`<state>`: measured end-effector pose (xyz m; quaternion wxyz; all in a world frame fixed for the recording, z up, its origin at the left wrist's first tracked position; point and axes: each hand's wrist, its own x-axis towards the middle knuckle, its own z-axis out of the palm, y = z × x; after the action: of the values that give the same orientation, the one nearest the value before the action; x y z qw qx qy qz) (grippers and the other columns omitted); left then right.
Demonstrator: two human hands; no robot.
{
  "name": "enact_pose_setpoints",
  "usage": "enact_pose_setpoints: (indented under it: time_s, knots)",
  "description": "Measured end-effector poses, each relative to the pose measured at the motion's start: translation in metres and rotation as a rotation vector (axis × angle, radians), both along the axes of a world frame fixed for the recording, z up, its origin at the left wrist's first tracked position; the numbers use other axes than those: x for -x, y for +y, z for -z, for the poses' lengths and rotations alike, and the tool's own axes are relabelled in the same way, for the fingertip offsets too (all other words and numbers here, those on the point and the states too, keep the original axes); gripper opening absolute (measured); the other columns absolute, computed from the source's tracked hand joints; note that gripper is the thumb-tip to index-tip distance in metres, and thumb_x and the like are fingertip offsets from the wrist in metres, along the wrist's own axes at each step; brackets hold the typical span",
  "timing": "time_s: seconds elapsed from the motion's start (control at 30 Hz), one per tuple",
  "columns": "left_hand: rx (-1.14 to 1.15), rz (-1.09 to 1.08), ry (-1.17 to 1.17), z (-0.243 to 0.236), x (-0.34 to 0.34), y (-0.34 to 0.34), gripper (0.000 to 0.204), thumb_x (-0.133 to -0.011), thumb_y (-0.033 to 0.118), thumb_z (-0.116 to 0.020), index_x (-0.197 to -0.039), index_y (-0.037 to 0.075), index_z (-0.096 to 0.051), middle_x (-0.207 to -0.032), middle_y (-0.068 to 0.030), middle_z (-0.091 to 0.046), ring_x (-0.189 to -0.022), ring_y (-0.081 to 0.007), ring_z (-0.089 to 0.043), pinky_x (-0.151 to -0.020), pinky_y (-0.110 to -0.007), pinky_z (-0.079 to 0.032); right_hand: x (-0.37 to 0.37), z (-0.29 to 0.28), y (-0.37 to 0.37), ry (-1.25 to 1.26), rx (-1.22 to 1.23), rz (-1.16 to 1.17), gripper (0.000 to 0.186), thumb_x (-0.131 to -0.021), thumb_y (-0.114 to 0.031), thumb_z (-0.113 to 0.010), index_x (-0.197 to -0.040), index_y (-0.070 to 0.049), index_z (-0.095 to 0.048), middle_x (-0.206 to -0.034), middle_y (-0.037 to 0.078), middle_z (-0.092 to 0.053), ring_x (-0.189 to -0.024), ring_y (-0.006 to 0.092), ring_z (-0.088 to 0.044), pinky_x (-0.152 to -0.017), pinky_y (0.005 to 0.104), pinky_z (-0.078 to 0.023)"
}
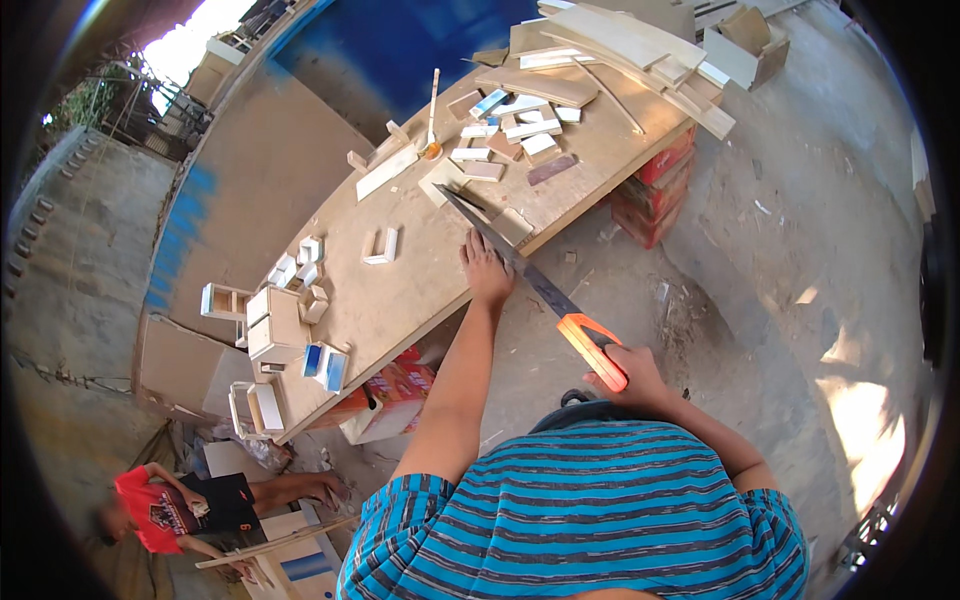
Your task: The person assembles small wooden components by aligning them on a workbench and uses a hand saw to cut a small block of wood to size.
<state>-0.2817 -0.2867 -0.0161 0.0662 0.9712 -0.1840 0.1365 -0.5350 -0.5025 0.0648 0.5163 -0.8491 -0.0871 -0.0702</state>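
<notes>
At frame centre, your right hand (632,372) clenches the orange handle of a handsaw (530,275) cutting a small wood piece (512,226), which your flat, ungripping left hand (486,272) steadies at the workbench (400,300) edge.

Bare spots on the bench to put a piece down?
Free: the board between the U-shaped piece and the left hand. Crowded: offcuts at the far end, small boxes at the near-left end. Right hand grips the saw.

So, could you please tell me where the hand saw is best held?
By its orange handle, from the near end, as the right hand grips it now: the long toothed blade points away over the workbench, beside the left hand.
</notes>
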Motion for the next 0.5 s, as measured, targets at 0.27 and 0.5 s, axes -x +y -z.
enact_pose_setpoints:
  time_s: [0.27, 0.5]
  knots:
    - [0.072, -0.078, 0.077, -0.009, -0.004, -0.012, 0.072, -0.086, 0.036, -0.051, -0.143, 0.000, -0.027, -0.149, -0.0169, -0.028, -0.140, -0.0331, -0.021, -0.112, -0.050, -0.016, -0.012, 0.010, -0.023, -0.054, -0.238, 0.055, 0.025, -0.079, -0.021, -0.073, -0.084, -0.002, -0.058, -0.066, 0.014, -0.056, -0.057, 0.0331, -0.055, -0.055, 0.0359, -0.044]
    - [0.325, -0.143, 0.080, -0.016, -0.034, -0.003, 0.058, -0.084, 0.028, -0.058, -0.136, 0.008, -0.042, -0.135, -0.0163, -0.044, -0.123, -0.0349, -0.042, -0.101, -0.048, -0.035, -0.017, -0.001, -0.064, -0.148, -0.241, 0.064, 0.018, -0.076, -0.014, -0.072, -0.075, -0.002, -0.057, -0.061, 0.011, -0.052, -0.051, 0.0252, -0.052, -0.051, 0.0319, -0.040]
